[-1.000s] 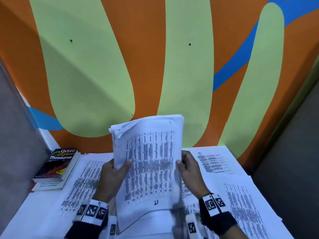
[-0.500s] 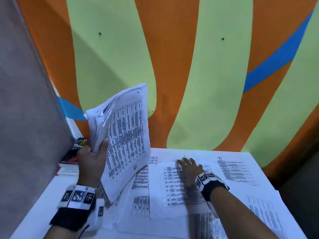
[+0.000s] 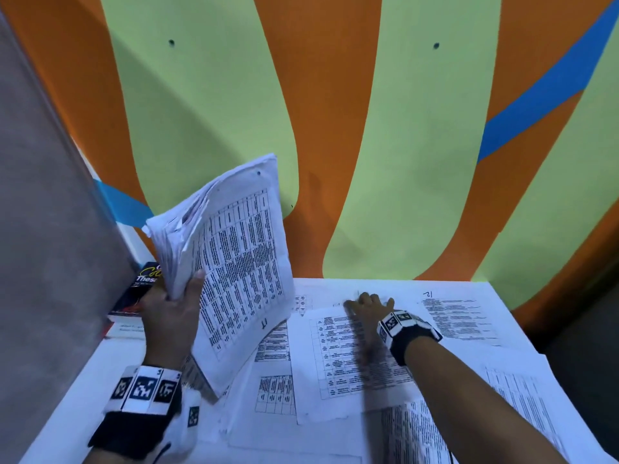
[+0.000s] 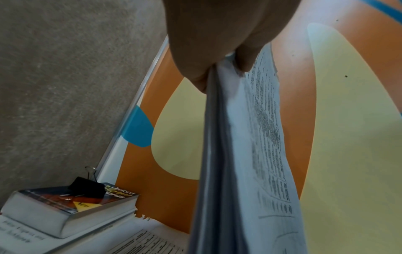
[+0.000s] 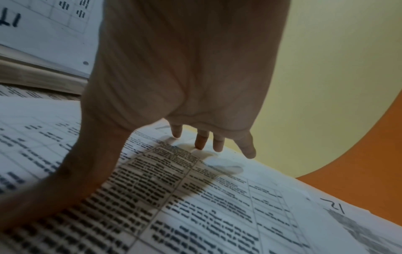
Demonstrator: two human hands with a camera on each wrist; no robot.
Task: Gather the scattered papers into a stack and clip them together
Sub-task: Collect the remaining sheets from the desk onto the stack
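The left hand (image 3: 170,316) grips a thick sheaf of papers (image 3: 231,259) by its near left edge, thumb on the printed face and fingers curled behind, holding it raised and tilted above the left part of the white table (image 3: 67,390). The right hand (image 3: 368,308) lies flat with straight, spread fingers (image 5: 201,140) on a loose sheet (image 3: 338,363) in the middle of the table, fingertips at its far edge. More printed sheets lie scattered and overlapping around it: one marked 21 (image 3: 459,316) at the far right, another (image 3: 522,400) near the right edge, others (image 3: 274,380) partly under the raised sheaf. At the far left, against the grey partition (image 3: 50,229), a dark thesaurus (image 4: 71,204) sits on top of a second book (image 4: 26,235), with a black binder clip (image 4: 87,188) resting on its cover, well apart from both hands. The raised sheaf hides most of those books in the head view. An orange, green and blue wall (image 3: 402,145) stands behind the table
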